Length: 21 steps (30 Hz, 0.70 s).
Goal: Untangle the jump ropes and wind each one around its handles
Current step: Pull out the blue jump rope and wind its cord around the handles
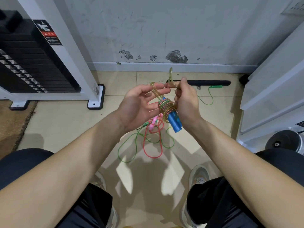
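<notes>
- my right hand [185, 104] holds the blue handles [175, 121] and pinches the glitter rope [166, 104] wound on them
- my left hand [139, 106] pinches that rope too
- pink rope [144, 145] and green rope [118, 152] lie tangled on the floor [65, 120]

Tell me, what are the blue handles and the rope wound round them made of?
The blue handles look like hard moulded plastic, smooth with a slight sheen. The rope seems soft amber vinyl or rubber, translucent with coloured flecks inside; it bends in tight coils.

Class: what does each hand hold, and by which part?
Right hand grips the handles at the coils and pinches the rope near its loose end. Left hand pinches the rope above the coils.
</notes>
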Each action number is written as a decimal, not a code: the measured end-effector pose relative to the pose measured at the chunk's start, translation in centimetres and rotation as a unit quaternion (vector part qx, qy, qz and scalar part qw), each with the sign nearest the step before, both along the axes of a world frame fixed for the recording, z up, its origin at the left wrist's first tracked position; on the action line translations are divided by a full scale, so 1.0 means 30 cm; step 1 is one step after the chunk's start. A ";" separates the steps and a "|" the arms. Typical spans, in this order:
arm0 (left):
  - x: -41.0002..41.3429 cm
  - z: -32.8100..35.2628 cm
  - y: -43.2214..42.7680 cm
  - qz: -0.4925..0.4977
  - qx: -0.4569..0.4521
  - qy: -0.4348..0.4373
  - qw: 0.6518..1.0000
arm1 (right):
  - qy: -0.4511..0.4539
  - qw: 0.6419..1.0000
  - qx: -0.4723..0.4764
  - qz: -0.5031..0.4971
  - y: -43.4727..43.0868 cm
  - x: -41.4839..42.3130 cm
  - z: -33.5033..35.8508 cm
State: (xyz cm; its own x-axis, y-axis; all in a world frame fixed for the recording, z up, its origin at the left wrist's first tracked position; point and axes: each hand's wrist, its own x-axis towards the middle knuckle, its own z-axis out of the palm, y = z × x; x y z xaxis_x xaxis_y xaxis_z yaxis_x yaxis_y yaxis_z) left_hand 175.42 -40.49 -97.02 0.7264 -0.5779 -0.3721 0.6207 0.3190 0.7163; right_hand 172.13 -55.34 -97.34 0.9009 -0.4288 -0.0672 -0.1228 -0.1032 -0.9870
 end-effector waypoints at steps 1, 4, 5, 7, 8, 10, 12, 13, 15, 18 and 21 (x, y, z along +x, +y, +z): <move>0.000 0.002 0.001 -0.002 -0.012 0.005 1.000 | -0.005 1.000 -0.026 0.003 0.001 -0.004 0.000; -0.002 0.003 0.003 -0.001 -0.029 0.018 0.999 | -0.031 0.997 -0.073 0.001 0.008 -0.018 0.011; -0.003 0.003 0.004 -0.002 -0.037 0.021 0.999 | -0.034 0.996 -0.079 -0.007 0.009 -0.017 0.012; -0.002 -0.003 0.007 -0.005 -0.052 0.020 0.998 | -0.035 0.995 -0.089 -0.027 0.010 -0.015 0.009; -0.002 -0.003 0.007 -0.004 -0.056 0.018 0.998 | -0.037 0.994 -0.094 -0.037 0.010 -0.015 0.005; -0.003 0.000 0.005 -0.001 -0.066 0.019 0.998 | -0.040 0.992 -0.102 -0.060 0.009 -0.014 0.001; -0.007 0.004 0.002 0.002 -0.083 0.022 0.996 | -0.044 0.989 -0.112 -0.081 0.004 -0.010 -0.001; -0.009 0.004 0.001 0.004 -0.087 0.024 0.996 | -0.044 0.988 -0.120 -0.087 0.002 -0.008 -0.001; -0.010 0.002 -0.003 0.007 -0.081 0.026 0.996 | -0.043 0.985 -0.140 -0.091 0.000 -0.007 -0.002; -0.014 -0.009 -0.009 0.006 -0.073 0.027 0.997 | -0.045 0.982 -0.159 -0.088 -0.003 -0.012 -0.003; -0.016 -0.017 -0.009 -0.003 -0.074 0.026 0.997 | -0.041 0.982 -0.163 -0.081 -0.007 -0.013 -0.001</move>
